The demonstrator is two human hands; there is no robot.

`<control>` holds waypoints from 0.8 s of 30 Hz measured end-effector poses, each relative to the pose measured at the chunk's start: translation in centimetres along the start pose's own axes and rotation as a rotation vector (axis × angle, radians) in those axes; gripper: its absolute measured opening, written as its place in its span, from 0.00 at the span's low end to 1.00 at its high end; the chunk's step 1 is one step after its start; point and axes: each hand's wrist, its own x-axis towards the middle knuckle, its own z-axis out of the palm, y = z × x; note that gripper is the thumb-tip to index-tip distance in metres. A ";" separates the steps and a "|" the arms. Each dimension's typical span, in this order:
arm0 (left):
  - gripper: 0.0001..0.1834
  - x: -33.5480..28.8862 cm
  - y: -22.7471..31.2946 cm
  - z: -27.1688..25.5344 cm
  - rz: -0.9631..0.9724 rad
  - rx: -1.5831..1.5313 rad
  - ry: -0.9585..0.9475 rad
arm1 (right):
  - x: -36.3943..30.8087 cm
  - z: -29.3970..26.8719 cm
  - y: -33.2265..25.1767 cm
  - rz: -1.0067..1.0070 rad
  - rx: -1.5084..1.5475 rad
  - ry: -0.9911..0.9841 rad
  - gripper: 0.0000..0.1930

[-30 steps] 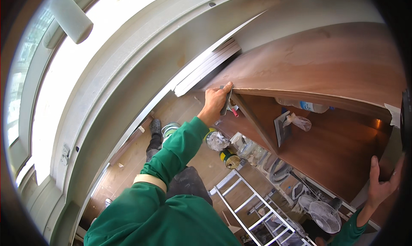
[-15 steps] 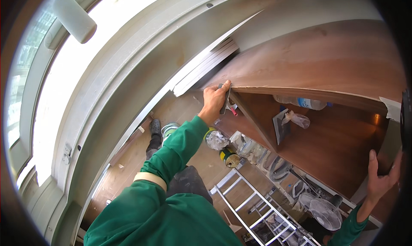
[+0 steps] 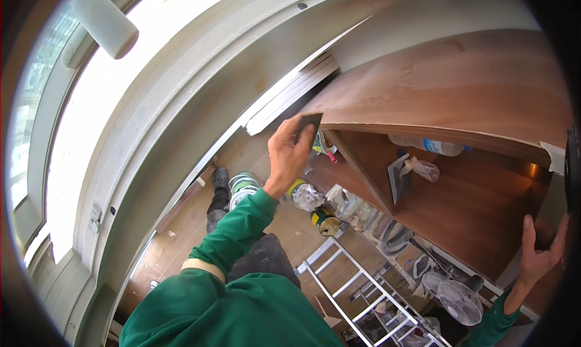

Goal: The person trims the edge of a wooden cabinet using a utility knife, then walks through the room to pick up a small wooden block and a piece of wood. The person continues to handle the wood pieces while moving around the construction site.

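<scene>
Dark pad pinched in the left hand, near the cabinet corner

Nearest on my remote feed: green sleeve (image 3: 239,232), then left hand (image 3: 284,156), closed on a dark, flat pad (image 3: 310,122). Thumb lies on the visible face; the fingers behind are mostly hidden. Pad sits by the cabinet's (image 3: 442,84) left front corner; whether it touches, I can't tell.

Handling, my judgement: light, thin, fairly stiff, since it holds its plane. Matte face suggests little slip. Corners probably the weak spot. I'd take it low, thumb flat on the face, fingers spread behind, upper edge left free.

Right hand (image 3: 540,256), far right: thumb apart from fingers, fingertips lost against the dark rim. Can't tell whether it grips anything.

Inside the cabinet opening: clear bottle (image 3: 433,146), grey flat plate (image 3: 397,179), thin plastic bag (image 3: 425,170).

Farthest, well below: ladder (image 3: 368,308), fan (image 3: 460,302), floor (image 3: 254,156).
</scene>
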 end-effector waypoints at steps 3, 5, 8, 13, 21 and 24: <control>0.18 -0.2 -0.6 1.4 0.364 0.087 -0.052 | 0.1 -0.2 -0.2 -0.004 0.012 -0.006 0.33; 0.22 -0.2 -1.2 2.8 0.587 0.144 -0.019 | 0.3 -0.1 0.0 -0.041 -0.014 -0.001 0.34; 0.19 -1.2 -0.4 4.5 0.576 0.167 0.056 | 0.3 0.1 0.1 -0.040 -0.007 -0.011 0.34; 0.22 -1.9 3.9 5.5 0.653 0.046 0.081 | 0.2 -0.1 -0.6 -0.022 -0.015 -0.009 0.34; 0.23 -1.6 6.0 5.8 0.712 0.049 0.101 | 0.9 0.0 -1.2 -0.056 0.025 -0.054 0.34; 0.23 -1.3 3.5 5.6 0.771 0.058 0.102 | 0.6 -0.5 -1.1 -0.042 0.018 -0.047 0.34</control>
